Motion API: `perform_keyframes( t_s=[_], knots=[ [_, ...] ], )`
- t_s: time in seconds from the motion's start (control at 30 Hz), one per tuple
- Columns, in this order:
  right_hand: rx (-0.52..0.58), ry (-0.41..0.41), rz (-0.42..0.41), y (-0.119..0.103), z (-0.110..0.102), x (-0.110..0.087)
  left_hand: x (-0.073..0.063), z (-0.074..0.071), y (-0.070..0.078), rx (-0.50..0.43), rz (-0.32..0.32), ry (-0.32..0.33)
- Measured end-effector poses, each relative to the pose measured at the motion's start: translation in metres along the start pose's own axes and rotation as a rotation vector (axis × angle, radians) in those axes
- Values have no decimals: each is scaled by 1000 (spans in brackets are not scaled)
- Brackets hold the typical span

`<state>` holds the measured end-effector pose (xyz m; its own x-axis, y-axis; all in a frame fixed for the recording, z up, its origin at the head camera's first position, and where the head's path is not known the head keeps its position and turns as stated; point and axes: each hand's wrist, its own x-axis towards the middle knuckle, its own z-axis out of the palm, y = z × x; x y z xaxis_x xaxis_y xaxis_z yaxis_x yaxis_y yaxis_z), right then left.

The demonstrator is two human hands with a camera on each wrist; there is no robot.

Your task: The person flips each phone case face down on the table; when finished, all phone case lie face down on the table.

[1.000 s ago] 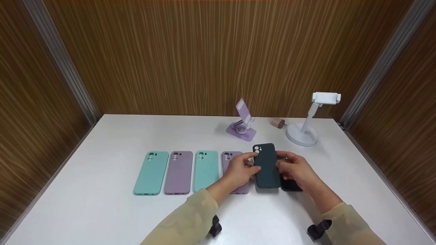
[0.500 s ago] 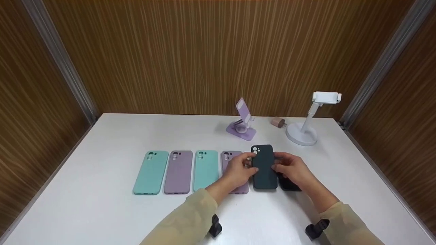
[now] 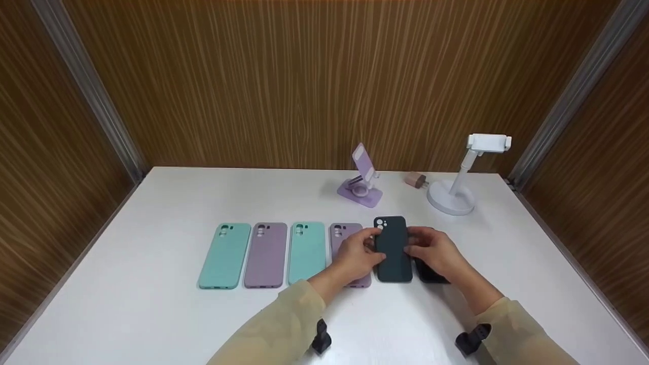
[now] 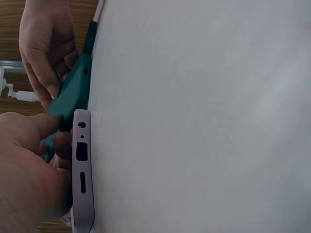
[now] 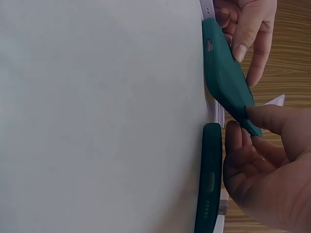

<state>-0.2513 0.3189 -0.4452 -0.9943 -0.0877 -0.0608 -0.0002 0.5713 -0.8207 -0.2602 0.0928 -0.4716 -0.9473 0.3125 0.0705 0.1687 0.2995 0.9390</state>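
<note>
A dark green phone case (image 3: 394, 251) lies back side up, its camera cutouts at the far left corner. My left hand (image 3: 353, 257) pinches its left edge, and my right hand (image 3: 438, 252) grips the right edge with the thumb on top. In the right wrist view the case (image 5: 228, 77) is tilted, its right side raised off the table. A second dark phone case (image 3: 428, 272) lies partly hidden under my right hand. Beneath my left wrist a purple phone case (image 3: 362, 281) is partly covered.
Left of my hands lie a teal case (image 3: 307, 253), a purple case (image 3: 266, 256) and another teal case (image 3: 224, 258) in a row. Behind stand a purple phone stand (image 3: 362, 187), a charger plug (image 3: 416, 180) and a white phone holder (image 3: 451, 197).
Both hands have shifted the dark green case slightly left and toward me, lowering it beside the purple case. In the last half second it has barely moved.
</note>
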Motion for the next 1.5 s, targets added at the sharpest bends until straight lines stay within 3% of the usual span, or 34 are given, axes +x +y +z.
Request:
perform_keyframes(
  t_s=[0.8, 1.5],
  knots=[
    [-79, -11, -34, 4, 1, 2, 2, 0, 1, 87, -14, 15],
    [-112, 1, -48, 5, 4, 4, 3, 1, 2, 109, -96, 24]
  ],
)
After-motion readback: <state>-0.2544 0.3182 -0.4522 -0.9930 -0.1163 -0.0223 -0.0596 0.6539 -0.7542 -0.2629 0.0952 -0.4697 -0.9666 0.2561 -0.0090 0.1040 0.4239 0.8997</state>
